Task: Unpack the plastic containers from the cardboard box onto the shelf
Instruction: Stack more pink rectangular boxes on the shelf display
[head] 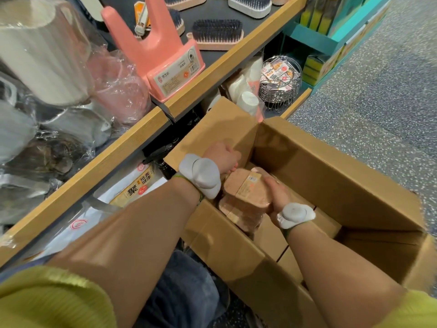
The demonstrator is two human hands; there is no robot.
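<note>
Now hands [279, 192] gripping container [246, 188], inside box [319, 162]

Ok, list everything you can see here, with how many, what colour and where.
cardboard box: one, brown, open on the floor
plastic containers: a stack, pink, inside the box
shelf: one, wood-edged, left of the box
brushes: several, dark bristles, upper shelf
pink stand: one, upper shelf edge
wrapped tubs: several, white and pink, far left
wire basket: one, metal, lower shelf
sponges: yellow, teal rack at right
left hand: in the box, behind the stack; grip unclear
right hand: grips the top container
</note>
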